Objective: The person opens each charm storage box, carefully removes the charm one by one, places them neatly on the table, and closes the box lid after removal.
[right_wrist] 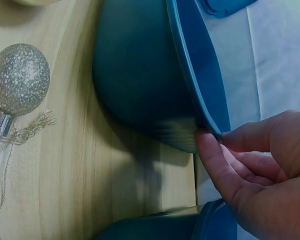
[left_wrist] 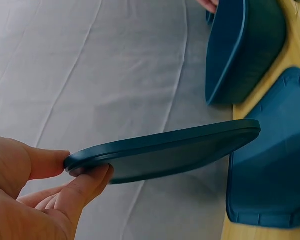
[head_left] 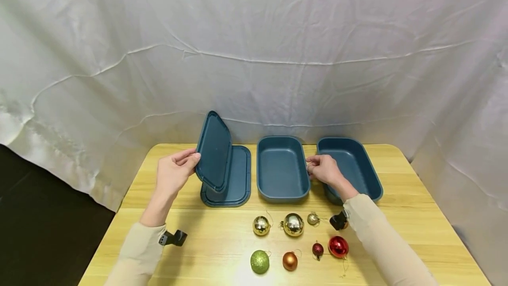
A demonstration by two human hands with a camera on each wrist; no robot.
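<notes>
In the head view my left hand [head_left: 174, 169] pinches the edge of a blue lid [head_left: 214, 151], which stands tilted up over a second blue lid [head_left: 240, 173] lying flat on the table. The left wrist view shows the thumb above and the fingers below the held lid [left_wrist: 165, 150]. My right hand [head_left: 323, 169] pinches the right rim of the middle blue bin [head_left: 282, 169], thumb inside and fingers on the outer wall in the right wrist view [right_wrist: 140, 65]. To its right stands another blue bin [head_left: 353, 162], partly behind the right forearm.
In front of the bins lie several ornament balls: gold [head_left: 261, 225], larger gold [head_left: 293, 224], small glittery [head_left: 313, 219], green [head_left: 259, 261], orange [head_left: 290, 261], small dark red [head_left: 317, 250] and shiny red [head_left: 338, 246]. A grey curtain [head_left: 278, 96] hangs behind the wooden table [head_left: 214, 242].
</notes>
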